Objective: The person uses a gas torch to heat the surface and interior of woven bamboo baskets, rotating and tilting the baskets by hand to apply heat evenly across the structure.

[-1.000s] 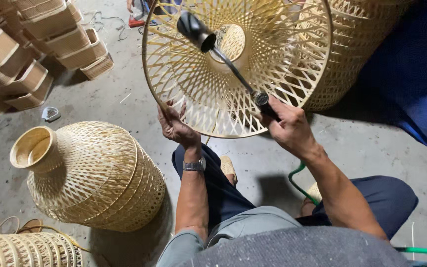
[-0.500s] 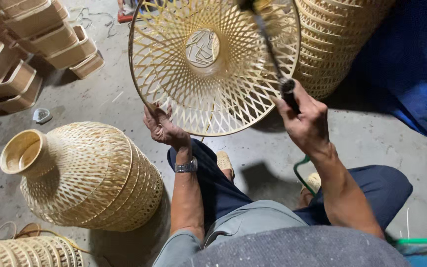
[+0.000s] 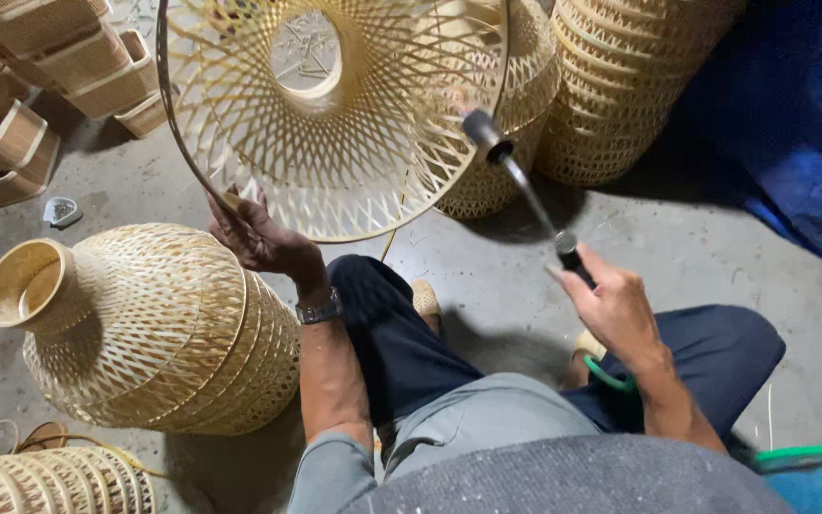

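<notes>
My left hand [image 3: 261, 236] grips the lower rim of a round woven bamboo lampshade [image 3: 354, 143], holding it up so its open lattice and centre hole face me. A wristwatch [image 3: 321, 308] sits on that wrist. My right hand [image 3: 611, 303] holds the black handle of a small hammer [image 3: 516, 176], its dark head raised just off the shade's right edge, not touching it. I am seated on the concrete floor, with dark trousers visible below.
A vase-shaped bamboo shade [image 3: 145, 328] lies on its side at my left. Stacked woven shades [image 3: 620, 86] stand behind. Small bamboo trays [image 3: 40, 86] pile at the upper left. A blue tarp [image 3: 801, 133] covers the right; a green hose [image 3: 611, 376] runs by my leg.
My left hand has shifted the lampshade left and closer. My right hand has drawn the hammer out of the shade's face and down to the right.
</notes>
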